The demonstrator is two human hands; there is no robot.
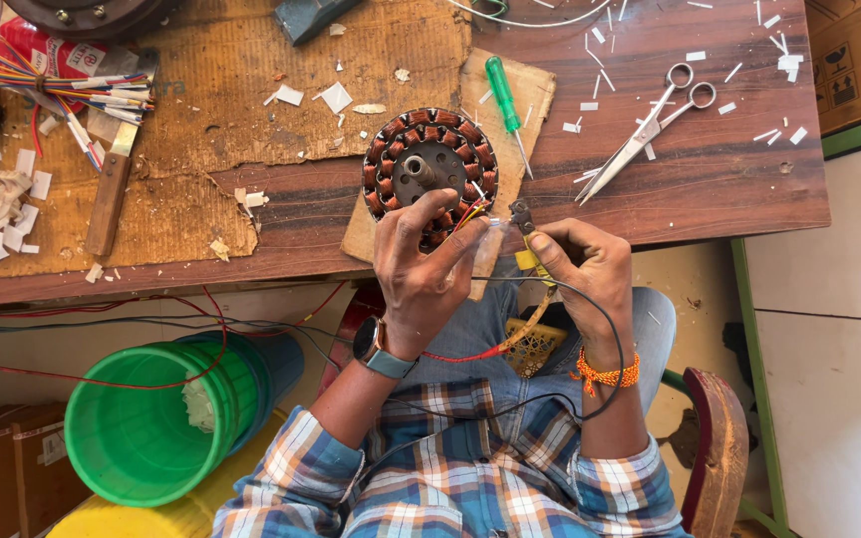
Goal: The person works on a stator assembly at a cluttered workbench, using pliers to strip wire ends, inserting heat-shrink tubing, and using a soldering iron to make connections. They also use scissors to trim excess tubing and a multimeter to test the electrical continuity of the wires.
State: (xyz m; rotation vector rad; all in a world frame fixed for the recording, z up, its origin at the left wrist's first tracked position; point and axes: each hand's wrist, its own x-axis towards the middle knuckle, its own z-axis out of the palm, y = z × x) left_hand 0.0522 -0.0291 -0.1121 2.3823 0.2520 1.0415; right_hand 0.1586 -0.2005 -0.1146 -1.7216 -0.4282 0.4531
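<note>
Head view: wound motor stator (430, 171) at frame centre, flat on cardboard pad (510, 95), touching table edge. Left hand (421, 261) just below it, fingers closed on lead wires (470, 211) coming off lower right rim. Right hand (580, 264) beside, gripping small plier-like tool (522, 214), tip aimed up-left at wires. Hands nearly touching. Left hand nearer stator. Green screwdriver (503, 100), scissors (650, 125) upper right, untouched.

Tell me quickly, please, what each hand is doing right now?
Left hand: closed on the wires at the round motor stator.
Right hand: closed around a tool with a yellow handle.
</note>
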